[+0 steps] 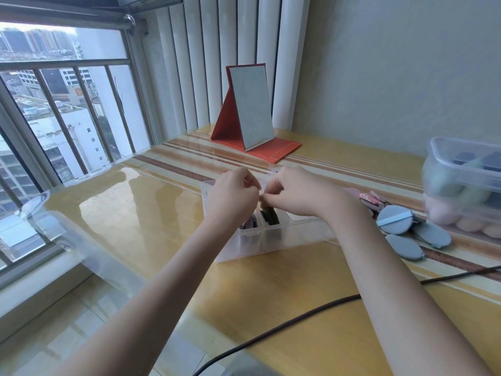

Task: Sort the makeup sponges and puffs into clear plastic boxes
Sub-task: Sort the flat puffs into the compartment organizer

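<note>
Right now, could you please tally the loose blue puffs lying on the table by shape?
Round blue puff with a strap: 1
Leaf-shaped blue puffs: 2
Total: 3 in plain sight; the pink pieces behind them are too jumbled to count.

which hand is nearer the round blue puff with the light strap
Right. The right hand is over the divided clear box, on the side toward the round blue puff lying on the table. The left hand is farther away, beyond the right hand.
</note>
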Tool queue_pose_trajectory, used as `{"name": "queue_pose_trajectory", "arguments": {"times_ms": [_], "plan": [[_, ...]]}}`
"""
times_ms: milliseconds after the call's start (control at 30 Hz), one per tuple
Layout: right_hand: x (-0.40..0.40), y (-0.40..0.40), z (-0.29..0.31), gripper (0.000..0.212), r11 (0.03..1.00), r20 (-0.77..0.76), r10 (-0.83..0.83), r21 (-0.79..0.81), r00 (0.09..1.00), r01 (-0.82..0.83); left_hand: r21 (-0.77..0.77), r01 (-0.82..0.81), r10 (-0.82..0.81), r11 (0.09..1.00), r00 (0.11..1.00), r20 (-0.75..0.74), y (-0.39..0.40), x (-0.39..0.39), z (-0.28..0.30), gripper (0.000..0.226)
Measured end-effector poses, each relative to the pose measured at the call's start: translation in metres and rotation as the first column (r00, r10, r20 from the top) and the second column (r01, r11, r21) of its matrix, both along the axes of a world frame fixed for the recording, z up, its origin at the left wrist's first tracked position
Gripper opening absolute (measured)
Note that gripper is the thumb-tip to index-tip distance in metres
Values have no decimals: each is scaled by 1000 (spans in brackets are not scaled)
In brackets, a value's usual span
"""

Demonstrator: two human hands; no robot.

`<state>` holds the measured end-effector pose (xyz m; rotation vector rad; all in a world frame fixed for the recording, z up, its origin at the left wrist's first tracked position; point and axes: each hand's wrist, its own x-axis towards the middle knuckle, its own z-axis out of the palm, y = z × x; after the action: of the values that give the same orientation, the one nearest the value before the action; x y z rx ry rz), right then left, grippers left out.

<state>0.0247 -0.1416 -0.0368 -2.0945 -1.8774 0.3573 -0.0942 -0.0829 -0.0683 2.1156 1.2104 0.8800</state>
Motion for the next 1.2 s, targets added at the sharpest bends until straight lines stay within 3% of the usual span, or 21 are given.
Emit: {"name": "queue_pose_trajectory", "arguments": {"times_ms": [100, 267, 333, 467, 533, 600, 667, 733, 833, 900, 967, 1033, 1100, 1167, 1200], "plan": [[1, -3, 0, 26, 1000, -73, 20, -15, 997, -21, 54, 13, -8, 998, 995, -96, 1, 0, 1, 18], [17, -26, -2, 18, 958, -375, -30, 253, 926, 134, 219, 146, -59, 965, 931, -361, -1, 1, -6, 23], [29, -38, -7, 18, 933, -476, -56, 289, 877, 216, 213, 164, -74, 963, 923, -377, 0, 0, -6, 30], [55, -65, -20, 18, 877, -496, -178, 311, 850, 365, 310, 176, -16, 934, 889, -457, -6, 10, 10, 37], [66, -77, -25, 17, 836, -532, -239, 313, 812, 451, 429, 168, 31, 888, 908, -418, -18, 24, 18, 34], [77, -87, -29, 17, 796, -569, -270, 322, 777, 513, 499, 223, -48, 837, 939, -340, -38, 44, 18, 27], [90, -96, -35, 16, 764, -521, -340, 332, 783, 553, 516, 376, -241, 769, 919, -312, -64, 67, 9, 22], [101, -105, -45, 26, 721, -290, -507, 373, 812, 583, 483, 535, -422, 693, 845, -330, -87, 91, -5, 23], [111, -119, -64, 43, 728, 20, -638, 343, 770, 594, 335, 670, -561, 662, 740, -372, -106, 124, -30, 28], [118, -122, -75, 48, 748, 28, -640, 248, 768, 615, 262, 683, -585, 682, 724, -365, -109, 137, -45, 26], [126, -122, -82, 47, 727, -3, -652, 281, 758, 626, 216, 647, -576, 732, 756, -311, -105, 142, -55, 17], [130, -121, -82, 44, 664, -74, -663, 401, 745, 631, 177, 618, -595, 766, 786, -168, -97, 142, -62, 18], [130, -121, -75, 39, 577, -326, -601, 455, 730, 678, 131, 611, -616, 780, 788, -9, -93, 142, -65, 26], [128, -121, -68, 31, 538, -590, -467, 402, 659, 741, 70, 636, -639, 768, 769, 26, -94, 142, -65, 42], [125, -121, -65, 29, 538, -663, -424, 363, 617, 761, 60, 642, -641, 764, 767, -29, -96, 144, -67, 52]]}}
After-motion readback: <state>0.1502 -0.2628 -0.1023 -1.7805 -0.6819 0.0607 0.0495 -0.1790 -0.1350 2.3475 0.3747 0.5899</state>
